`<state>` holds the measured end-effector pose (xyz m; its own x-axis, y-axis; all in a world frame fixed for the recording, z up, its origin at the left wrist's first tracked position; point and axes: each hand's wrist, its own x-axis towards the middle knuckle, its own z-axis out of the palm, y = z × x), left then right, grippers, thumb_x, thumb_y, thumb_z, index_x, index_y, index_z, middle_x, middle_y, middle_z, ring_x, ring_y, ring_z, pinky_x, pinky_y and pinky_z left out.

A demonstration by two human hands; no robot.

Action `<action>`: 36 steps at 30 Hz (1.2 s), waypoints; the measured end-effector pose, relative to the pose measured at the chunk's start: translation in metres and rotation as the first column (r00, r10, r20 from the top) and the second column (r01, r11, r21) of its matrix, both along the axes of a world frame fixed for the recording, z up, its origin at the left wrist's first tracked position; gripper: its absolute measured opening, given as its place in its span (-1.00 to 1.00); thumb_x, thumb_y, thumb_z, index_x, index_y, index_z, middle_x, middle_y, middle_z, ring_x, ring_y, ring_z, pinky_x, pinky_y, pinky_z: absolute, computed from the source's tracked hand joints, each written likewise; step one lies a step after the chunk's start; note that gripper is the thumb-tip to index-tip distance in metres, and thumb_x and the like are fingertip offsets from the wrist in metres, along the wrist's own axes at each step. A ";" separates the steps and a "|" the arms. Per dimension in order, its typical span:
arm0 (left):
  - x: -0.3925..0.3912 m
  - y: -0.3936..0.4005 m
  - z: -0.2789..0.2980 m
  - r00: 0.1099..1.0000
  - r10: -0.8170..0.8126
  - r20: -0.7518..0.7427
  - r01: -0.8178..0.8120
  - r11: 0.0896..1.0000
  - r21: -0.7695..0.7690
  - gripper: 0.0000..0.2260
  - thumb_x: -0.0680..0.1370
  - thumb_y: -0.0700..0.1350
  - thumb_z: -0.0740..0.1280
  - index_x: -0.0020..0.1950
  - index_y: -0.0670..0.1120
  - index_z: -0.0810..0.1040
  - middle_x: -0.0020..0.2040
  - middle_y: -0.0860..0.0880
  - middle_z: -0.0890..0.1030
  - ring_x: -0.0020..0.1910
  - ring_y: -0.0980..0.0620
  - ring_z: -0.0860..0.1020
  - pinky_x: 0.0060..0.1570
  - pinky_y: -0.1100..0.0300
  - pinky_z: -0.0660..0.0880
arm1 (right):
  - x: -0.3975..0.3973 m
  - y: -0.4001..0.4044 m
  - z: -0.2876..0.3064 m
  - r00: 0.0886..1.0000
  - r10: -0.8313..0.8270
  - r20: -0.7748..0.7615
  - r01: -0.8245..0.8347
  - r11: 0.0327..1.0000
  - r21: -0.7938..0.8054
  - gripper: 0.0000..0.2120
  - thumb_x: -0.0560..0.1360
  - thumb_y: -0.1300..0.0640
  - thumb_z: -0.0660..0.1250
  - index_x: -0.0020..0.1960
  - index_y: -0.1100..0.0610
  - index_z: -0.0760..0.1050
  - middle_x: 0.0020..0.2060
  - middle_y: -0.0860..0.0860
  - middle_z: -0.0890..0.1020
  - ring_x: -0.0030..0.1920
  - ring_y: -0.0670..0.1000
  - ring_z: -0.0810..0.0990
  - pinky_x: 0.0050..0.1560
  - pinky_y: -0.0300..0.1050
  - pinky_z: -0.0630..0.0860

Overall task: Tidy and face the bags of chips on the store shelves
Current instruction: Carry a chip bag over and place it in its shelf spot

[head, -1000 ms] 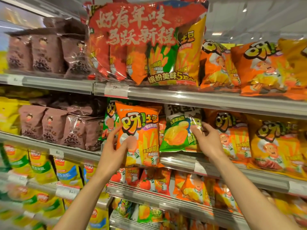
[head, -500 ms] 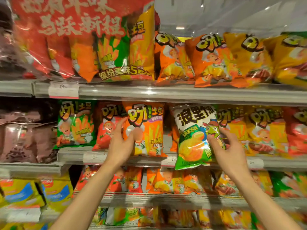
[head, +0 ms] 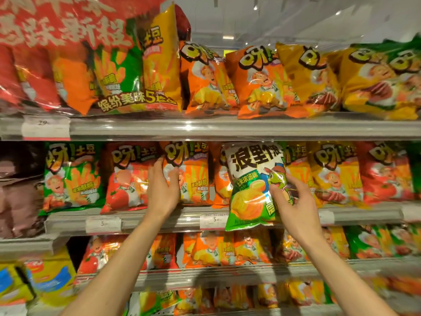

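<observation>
Two hands on the middle shelf

Two of our hands reach up to the middle shelf (head: 159, 221) in the head view. Our left hand (head: 163, 187) lies with straight fingers against the left edge of an orange bag (head: 193, 176) standing upright in the row, thumb on its front; it presses rather than grips. Just left of it stand a red bag (head: 125, 179) and a green bag (head: 73, 176), both facing out.

Our right hand (head: 293, 201) holds a white-and-green bag (head: 252, 185) by its right edge, thumb on the front and fingers curled behind. That bag stands in front of the row, tilted slightly, its bottom hanging over the shelf lip and covering part of a price tag (head: 211, 221). To its right stand yellow bags (head: 335, 176) and another red one.

On the top shelf (head: 227, 127) a large multipack (head: 91, 58) sits at left, with orange and yellow bags beside it. Lower shelves hold more bags, blurred.
</observation>
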<state>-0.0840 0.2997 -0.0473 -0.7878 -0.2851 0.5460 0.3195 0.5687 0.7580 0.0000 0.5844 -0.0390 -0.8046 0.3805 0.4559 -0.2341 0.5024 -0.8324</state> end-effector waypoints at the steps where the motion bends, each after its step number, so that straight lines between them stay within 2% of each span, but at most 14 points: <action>1: -0.001 0.004 -0.003 1.000 0.004 0.001 -0.004 1.000 -0.014 -0.50 0.67 0.05 0.17 0.56 -0.12 0.21 0.50 -0.12 0.31 0.48 -0.06 0.28 0.33 0.19 0.17 | 0.000 0.000 0.000 1.000 0.000 -0.001 0.000 1.000 -0.005 -0.45 0.50 -0.15 0.39 0.43 0.01 0.42 0.30 -0.05 0.51 0.30 -0.02 0.47 0.34 0.11 0.44; 5: -0.007 0.012 -0.016 0.997 0.017 0.069 -0.006 0.986 -0.164 -0.51 0.68 0.07 0.13 0.53 -0.18 0.26 0.42 -0.18 0.43 0.41 -0.12 0.36 0.35 0.06 0.28 | -0.002 0.000 -0.003 1.000 -0.002 -0.002 0.002 1.000 -0.017 -0.45 0.51 -0.13 0.40 0.42 0.04 0.42 0.30 -0.03 0.52 0.30 -0.02 0.47 0.35 0.10 0.44; 7: -0.009 0.011 -0.019 0.998 0.043 0.038 -0.035 0.979 -0.200 -0.50 0.67 0.08 0.14 0.51 -0.20 0.29 0.39 -0.19 0.45 0.38 -0.11 0.38 0.35 0.04 0.31 | -0.004 0.001 -0.004 1.000 -0.003 0.003 0.003 1.000 -0.022 -0.46 0.50 -0.13 0.41 0.42 0.03 0.42 0.30 -0.02 0.52 0.29 -0.02 0.48 0.33 0.09 0.45; 11: -0.003 0.009 -0.016 0.997 0.068 -0.043 -0.074 0.980 -0.187 -0.50 0.65 0.02 0.24 0.52 -0.19 0.25 0.42 -0.19 0.38 0.41 -0.11 0.35 0.33 0.14 0.25 | -0.005 0.003 -0.006 1.000 0.014 0.004 -0.013 0.999 -0.038 -0.46 0.50 -0.15 0.40 0.41 0.01 0.42 0.28 -0.04 0.53 0.28 -0.02 0.49 0.31 0.10 0.48; 15: 0.014 0.012 -0.013 0.983 0.065 -0.171 -0.090 0.986 -0.141 -0.55 0.62 -0.03 0.31 0.47 -0.12 0.33 0.34 -0.14 0.38 0.32 -0.09 0.39 0.31 0.08 0.34 | -0.003 0.002 -0.007 1.000 0.023 0.005 -0.022 0.997 -0.070 -0.47 0.51 -0.13 0.40 0.41 0.01 0.42 0.25 -0.05 0.53 0.26 -0.05 0.47 0.31 0.04 0.46; 17: 0.028 0.022 -0.011 0.977 -0.018 -0.213 -0.011 0.991 -0.133 -0.66 0.61 -0.04 0.32 0.37 -0.08 0.43 0.21 -0.07 0.46 0.19 -0.05 0.48 0.22 0.01 0.46 | -0.001 0.000 -0.008 1.000 0.029 0.004 -0.028 0.994 -0.105 -0.48 0.51 -0.12 0.41 0.40 0.02 0.43 0.20 -0.08 0.54 0.24 -0.06 0.48 0.29 0.03 0.47; 20: 0.050 0.044 -0.011 0.978 -0.188 -0.086 0.169 0.967 -0.193 -0.71 0.62 0.12 0.27 0.25 -0.01 0.53 0.07 0.06 0.52 0.04 0.10 0.53 0.11 0.03 0.51 | 0.005 -0.007 -0.010 0.998 0.059 0.015 -0.057 0.988 -0.145 -0.51 0.52 -0.10 0.41 0.38 0.03 0.44 0.15 -0.10 0.55 0.19 -0.08 0.51 0.25 -0.04 0.47; 23: 0.063 0.066 -0.014 0.929 -0.356 0.103 0.361 0.932 -0.032 -0.55 0.58 0.24 0.25 0.39 0.07 0.43 0.23 0.10 0.52 0.05 0.26 0.55 0.06 0.38 0.49 | 0.014 -0.014 -0.018 0.991 0.123 0.056 -0.113 0.982 -0.151 -0.57 0.50 -0.10 0.42 0.32 -0.01 0.45 0.11 -0.15 0.56 0.16 -0.12 0.53 0.15 -0.15 0.46; 24: 0.063 0.072 -0.018 0.901 -0.410 0.139 0.409 0.912 0.040 -0.53 0.55 0.27 0.26 0.41 0.12 0.38 0.27 0.09 0.51 0.07 0.25 0.56 0.07 0.38 0.49 | 0.018 -0.017 -0.022 0.987 0.144 0.070 -0.132 0.978 -0.161 -0.58 0.50 -0.11 0.43 0.30 -0.03 0.45 0.09 -0.19 0.56 0.16 -0.15 0.53 0.13 -0.18 0.47; 27: 0.064 0.081 -0.033 0.851 -0.501 0.156 0.467 0.859 0.210 -0.35 0.42 0.44 0.26 0.44 0.20 0.33 0.31 0.11 0.49 0.21 0.15 0.54 0.23 0.06 0.52 | 0.029 -0.023 -0.036 0.982 0.160 0.098 -0.140 0.973 -0.185 -0.63 0.48 -0.09 0.45 0.23 -0.07 0.45 0.02 -0.19 0.60 0.05 -0.23 0.58 0.00 -0.32 0.50; 29: 0.064 0.083 -0.046 0.840 -0.522 0.149 0.464 0.833 0.301 -0.34 0.37 0.45 0.31 0.42 0.27 0.34 0.30 0.14 0.49 0.24 0.13 0.54 0.24 -0.04 0.52 | 0.034 -0.023 -0.042 0.982 0.161 0.096 -0.136 0.965 -0.223 -0.70 0.49 -0.02 0.47 0.16 -0.08 0.46 -0.04 -0.15 0.63 -0.06 -0.28 0.61 -0.12 -0.38 0.53; 32: 0.068 0.089 -0.060 0.825 -0.541 0.163 0.441 0.797 0.413 -0.43 0.35 0.38 0.38 0.34 0.38 0.38 0.30 0.20 0.51 0.26 0.14 0.54 0.24 -0.07 0.51 | 0.040 -0.019 -0.052 0.974 0.200 0.110 -0.157 0.937 -0.312 -0.72 0.49 0.05 0.48 0.16 -0.01 0.51 -0.14 -0.13 0.67 -0.11 -0.18 0.68 -0.13 -0.18 0.63; 34: 0.074 0.098 -0.066 0.824 -0.544 0.159 0.431 0.783 0.449 -0.51 0.40 0.27 0.42 0.31 0.37 0.41 0.31 0.19 0.53 0.29 0.16 0.52 0.27 -0.07 0.50 | 0.047 -0.013 -0.056 0.969 0.217 0.115 -0.163 0.920 -0.357 -0.71 0.50 0.06 0.46 0.19 0.07 0.53 -0.24 -0.17 0.68 -0.15 -0.18 0.69 -0.18 -0.22 0.60; 36: 0.086 0.110 -0.068 0.827 -0.540 0.155 0.434 0.789 0.436 -0.59 0.49 0.15 0.43 0.30 0.34 0.42 0.31 0.19 0.54 0.29 0.21 0.50 0.28 -0.02 0.49 | 0.054 -0.002 -0.061 0.965 0.221 0.141 -0.153 0.913 -0.379 -0.70 0.52 0.03 0.44 0.20 0.10 0.54 -0.24 -0.13 0.70 -0.16 -0.18 0.69 -0.20 -0.25 0.59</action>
<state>0.0017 0.4102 -0.1156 -0.9704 0.0408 0.2380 0.2400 0.0536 0.9693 0.0543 0.5823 -0.0997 -0.9316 0.3264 0.1596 -0.1263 0.1209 -0.9846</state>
